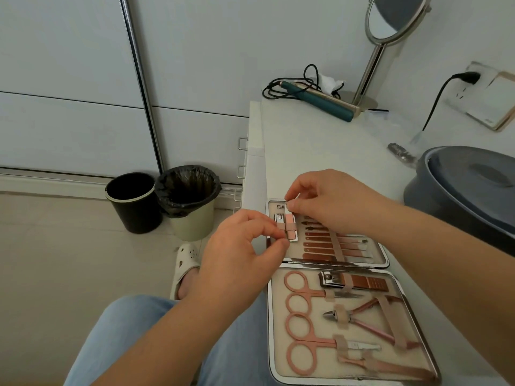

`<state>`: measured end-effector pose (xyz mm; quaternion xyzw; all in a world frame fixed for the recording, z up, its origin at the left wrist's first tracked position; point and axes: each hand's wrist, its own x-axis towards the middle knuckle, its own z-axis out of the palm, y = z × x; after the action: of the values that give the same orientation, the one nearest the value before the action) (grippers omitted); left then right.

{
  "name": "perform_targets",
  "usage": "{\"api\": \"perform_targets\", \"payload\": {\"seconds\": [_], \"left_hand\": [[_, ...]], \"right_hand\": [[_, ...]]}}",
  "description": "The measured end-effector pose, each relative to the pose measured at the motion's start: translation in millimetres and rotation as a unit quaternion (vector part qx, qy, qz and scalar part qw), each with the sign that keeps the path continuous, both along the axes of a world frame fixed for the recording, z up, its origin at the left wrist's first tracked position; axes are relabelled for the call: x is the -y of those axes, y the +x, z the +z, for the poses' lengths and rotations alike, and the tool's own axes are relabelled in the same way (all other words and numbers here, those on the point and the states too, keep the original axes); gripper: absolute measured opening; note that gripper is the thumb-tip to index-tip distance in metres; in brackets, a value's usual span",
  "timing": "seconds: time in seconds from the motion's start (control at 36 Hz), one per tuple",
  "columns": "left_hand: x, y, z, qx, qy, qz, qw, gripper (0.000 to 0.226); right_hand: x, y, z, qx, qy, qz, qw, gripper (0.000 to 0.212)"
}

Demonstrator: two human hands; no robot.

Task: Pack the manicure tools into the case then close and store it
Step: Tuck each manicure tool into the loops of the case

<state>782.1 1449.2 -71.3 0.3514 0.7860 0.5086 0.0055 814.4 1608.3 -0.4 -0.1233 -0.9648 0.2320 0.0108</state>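
An open manicure case (pixel 409 307) lies on the white table, both halves flat. The near half holds pink scissors (pixel 301 291), a large nail clipper (pixel 354 282) and pink nippers (pixel 365 319) under straps. The far half holds a row of rose-gold tools (pixel 331 243) and a small nail clipper (pixel 289 224) under an elastic strap at its left end. My left hand (pixel 245 252) pinches that strap and the clipper's near end. My right hand (pixel 331 201) pinches the clipper's far end with thumb and forefinger.
A grey round basin (pixel 468 185) stands right of the case. At the back lie a teal hair straightener (pixel 320 103) with its black cord, a mirror stand (pixel 373 59) and a plugged wall socket (pixel 471 78). Two bins (pixel 161 201) stand on the floor at left.
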Motion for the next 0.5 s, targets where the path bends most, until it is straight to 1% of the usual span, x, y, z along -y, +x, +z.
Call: {"api": "perform_targets", "payload": {"seconds": [0.08, 0.25, 0.39, 0.44, 0.5], "left_hand": [[-0.4, 0.2, 0.0, 0.005, 0.009, 0.004, 1.0, 0.006], [1.8, 1.5, 0.0, 0.002, -0.001, 0.003, 1.0, 0.003], [2.3, 2.8, -0.8, 0.001, 0.001, 0.004, 1.0, 0.01], [3.5, 2.8, -1.1, 0.001, 0.006, -0.003, 1.0, 0.009], [5.6, 2.5, -0.8, 0.003, 0.013, -0.021, 1.0, 0.014]], "right_hand": [[2.8, 5.7, -3.7, -0.003, 0.043, 0.009, 0.999, 0.003], [4.9, 14.9, -8.8, -0.005, 0.029, 0.008, 1.0, 0.007], [7.5, 23.0, -14.1, -0.039, 0.017, -0.003, 0.999, 0.006], [8.4, 25.5, -16.1, -0.055, 0.021, -0.01, 0.998, 0.008], [8.5, 28.6, -18.9, -0.073, 0.029, -0.016, 0.997, 0.014]]}}
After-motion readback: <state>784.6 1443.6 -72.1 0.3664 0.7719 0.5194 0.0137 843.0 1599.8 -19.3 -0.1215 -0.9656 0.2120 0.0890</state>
